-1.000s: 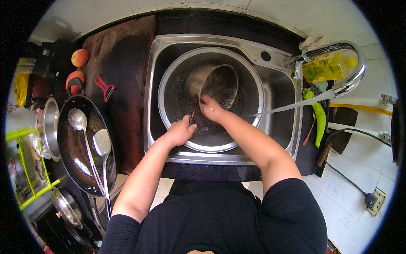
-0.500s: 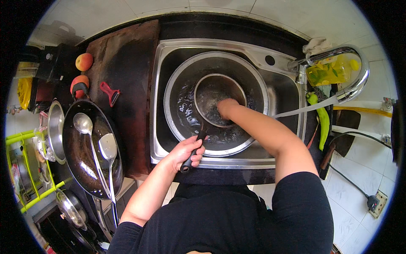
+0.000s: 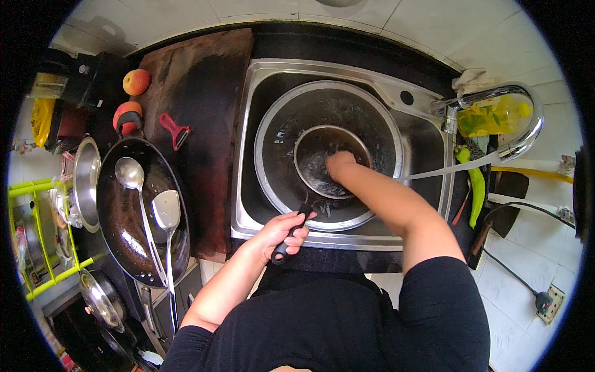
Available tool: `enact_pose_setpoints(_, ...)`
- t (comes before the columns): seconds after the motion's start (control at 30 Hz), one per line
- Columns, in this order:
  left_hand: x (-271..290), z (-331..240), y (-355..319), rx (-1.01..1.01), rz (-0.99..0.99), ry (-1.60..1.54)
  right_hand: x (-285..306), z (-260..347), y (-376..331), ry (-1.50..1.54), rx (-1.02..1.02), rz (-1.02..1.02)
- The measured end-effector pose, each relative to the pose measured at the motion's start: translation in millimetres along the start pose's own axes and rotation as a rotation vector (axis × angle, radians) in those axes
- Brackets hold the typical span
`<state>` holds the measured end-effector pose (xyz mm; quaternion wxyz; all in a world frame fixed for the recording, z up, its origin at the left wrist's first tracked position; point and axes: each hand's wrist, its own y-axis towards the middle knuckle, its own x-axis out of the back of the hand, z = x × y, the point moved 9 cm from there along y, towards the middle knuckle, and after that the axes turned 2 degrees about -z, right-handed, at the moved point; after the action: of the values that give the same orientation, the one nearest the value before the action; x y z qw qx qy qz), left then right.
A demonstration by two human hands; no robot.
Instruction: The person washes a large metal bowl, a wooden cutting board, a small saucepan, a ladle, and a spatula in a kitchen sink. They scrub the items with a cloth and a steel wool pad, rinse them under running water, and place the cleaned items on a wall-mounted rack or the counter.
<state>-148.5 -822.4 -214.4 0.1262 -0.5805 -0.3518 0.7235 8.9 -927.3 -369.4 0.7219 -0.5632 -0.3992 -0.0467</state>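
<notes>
My left hand (image 3: 287, 237) is wrapped around the black handle of a small saucepan (image 3: 310, 158). The pan sits tilted within a wide metal basin (image 3: 260, 170), which holds water and stands in the steel sink (image 3: 427, 162). Inside the saucepan, my right hand (image 3: 341, 165) is pressed to the inner surface with its fingers curled. Whatever those fingers may hold is hidden beneath them. Shallow moving water shows in the pan around the hand.
A chrome faucet (image 3: 534, 121) at the right pours a slanting stream toward the basin. Beside it lies a long green pepper (image 3: 476, 192). Leftward are a dark cutting board (image 3: 207, 155), a red peeler (image 3: 175, 130), two apples (image 3: 136, 82), and a wok (image 3: 118, 217) holding a ladle (image 3: 129, 173) and a spatula (image 3: 166, 209).
The saucepan has shifted slightly nearer to me within the basin, and water in it looks more stirred. My right hand has moved a little over its inner surface. The whole view has shifted slightly.
</notes>
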Motion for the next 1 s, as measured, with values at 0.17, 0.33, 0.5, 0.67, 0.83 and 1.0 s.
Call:
enact_pose_setpoints(0.17, 1, 18, 4, 0.058, -0.009, 0.011, 63, 48, -46, 0.76, 0.28, -0.332)
enact_pose_setpoints(0.33, 2, 10, -1, -0.068, -0.157, 0.084, 40, -47, -48, 1.978, -0.754, -0.886)
enact_pose_setpoints(0.5, 2, 15, 2, -0.077, -0.188, 0.134, 22, -56, -59, 2.125, -0.986, -0.963)
enact_pose_setpoints(0.67, 5, 10, 0, -0.03, -0.179, 0.196, 62, 25, -34, 0.768, -0.151, -0.681)
enact_pose_setpoints(0.83, 17, 4, -9, -0.052, -0.191, 0.202, 61, 47, -39, -0.196, 0.226, -0.339)
enact_pose_setpoints(1.0, 18, -4, -10, -0.102, -0.249, 0.492, 60, 30, -39, -0.585, 0.181, -0.442)
